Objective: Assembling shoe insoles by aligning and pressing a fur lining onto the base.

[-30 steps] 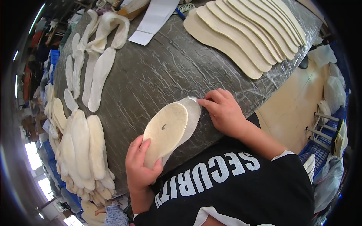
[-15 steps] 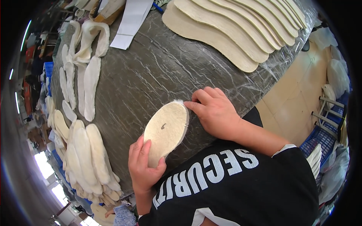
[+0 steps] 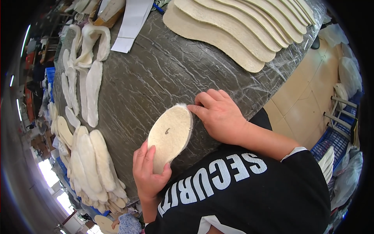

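My left hand grips a cream insole by its narrow lower end, thumb on one edge and fingers on the other. The insole is tilted over the table, its flat face up with a small dark handwritten mark. White fluff sticks out along its top end. My right hand is at that top end, thumb and forefinger pinched together at the fluffy edge and the other fingers curled in. What exactly sits between these fingertips is too small to make out.
The dark table has a plastic cover. A fanned row of large insoles lies at the far right. Fleecy strips and a heap of fleecy insoles lie left. White paper is at the back; a blue crate stands right.
Both hands and the insole keep nearly the same pose, with my right hand still pinching at the top edge. The view has shifted slightly.
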Demonstrator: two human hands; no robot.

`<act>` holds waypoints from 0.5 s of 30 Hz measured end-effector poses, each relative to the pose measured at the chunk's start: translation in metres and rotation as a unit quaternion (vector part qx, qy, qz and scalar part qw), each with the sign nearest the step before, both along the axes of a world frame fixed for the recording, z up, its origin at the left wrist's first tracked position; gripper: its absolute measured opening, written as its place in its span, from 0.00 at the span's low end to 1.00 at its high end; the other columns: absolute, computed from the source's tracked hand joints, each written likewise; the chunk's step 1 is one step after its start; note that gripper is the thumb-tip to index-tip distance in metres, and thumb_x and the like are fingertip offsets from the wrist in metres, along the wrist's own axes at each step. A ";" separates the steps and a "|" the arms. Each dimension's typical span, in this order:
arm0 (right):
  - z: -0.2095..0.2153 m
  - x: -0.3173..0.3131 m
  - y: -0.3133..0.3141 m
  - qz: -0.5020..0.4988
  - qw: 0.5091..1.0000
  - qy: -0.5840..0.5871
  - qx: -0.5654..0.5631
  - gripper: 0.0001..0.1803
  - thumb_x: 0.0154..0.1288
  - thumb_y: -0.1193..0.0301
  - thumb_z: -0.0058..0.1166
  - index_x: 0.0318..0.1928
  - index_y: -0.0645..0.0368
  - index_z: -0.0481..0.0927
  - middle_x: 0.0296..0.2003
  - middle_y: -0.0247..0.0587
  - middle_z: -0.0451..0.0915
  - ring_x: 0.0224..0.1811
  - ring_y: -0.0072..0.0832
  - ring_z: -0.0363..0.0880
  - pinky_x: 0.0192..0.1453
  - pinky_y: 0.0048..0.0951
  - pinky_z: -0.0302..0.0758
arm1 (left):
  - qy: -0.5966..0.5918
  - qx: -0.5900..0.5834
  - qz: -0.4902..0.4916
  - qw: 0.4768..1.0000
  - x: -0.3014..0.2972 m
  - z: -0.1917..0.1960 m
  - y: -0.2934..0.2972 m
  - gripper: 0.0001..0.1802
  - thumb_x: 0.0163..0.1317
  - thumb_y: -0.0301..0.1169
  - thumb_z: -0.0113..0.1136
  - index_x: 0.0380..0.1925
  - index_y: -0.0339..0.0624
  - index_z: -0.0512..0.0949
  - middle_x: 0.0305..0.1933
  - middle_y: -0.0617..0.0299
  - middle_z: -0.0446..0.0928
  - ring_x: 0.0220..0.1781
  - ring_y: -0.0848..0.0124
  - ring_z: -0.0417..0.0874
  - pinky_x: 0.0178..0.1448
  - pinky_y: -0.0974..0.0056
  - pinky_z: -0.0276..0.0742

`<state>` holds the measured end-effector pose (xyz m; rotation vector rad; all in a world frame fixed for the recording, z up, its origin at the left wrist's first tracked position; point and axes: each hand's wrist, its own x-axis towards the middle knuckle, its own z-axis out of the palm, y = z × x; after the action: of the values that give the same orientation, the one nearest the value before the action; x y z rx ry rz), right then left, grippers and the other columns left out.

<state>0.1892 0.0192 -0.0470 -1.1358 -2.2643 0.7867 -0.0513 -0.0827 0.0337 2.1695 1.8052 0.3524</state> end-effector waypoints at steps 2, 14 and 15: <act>-0.001 -0.001 0.000 -0.001 1.000 0.000 0.004 0.18 0.57 0.73 0.51 0.48 0.57 0.82 0.41 0.37 0.75 0.48 0.33 0.72 0.54 0.33 0.67 | 0.016 0.014 -0.023 1.000 -0.001 0.000 0.000 0.32 0.36 0.25 0.69 0.48 0.30 0.75 0.57 0.40 0.74 0.50 0.45 0.78 0.54 0.50 0.76; -0.001 0.000 -0.001 -0.007 1.000 0.002 0.007 0.17 0.57 0.72 0.51 0.48 0.57 0.82 0.42 0.37 0.75 0.48 0.33 0.72 0.55 0.33 0.67 | 0.025 0.006 -0.031 0.999 0.003 -0.002 0.004 0.31 0.38 0.27 0.70 0.47 0.30 0.75 0.56 0.40 0.74 0.50 0.45 0.78 0.53 0.50 0.76; -0.001 -0.001 -0.002 -0.007 1.000 0.001 0.007 0.17 0.57 0.73 0.51 0.48 0.57 0.82 0.42 0.37 0.75 0.48 0.33 0.72 0.55 0.34 0.67 | 0.026 0.005 -0.029 0.999 0.003 -0.002 0.004 0.31 0.38 0.27 0.70 0.47 0.30 0.75 0.56 0.40 0.74 0.50 0.45 0.78 0.53 0.50 0.76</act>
<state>0.1885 0.0176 -0.0477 -1.1430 -2.2537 0.7638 -0.0480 -0.0788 0.0318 2.2530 1.7670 0.2958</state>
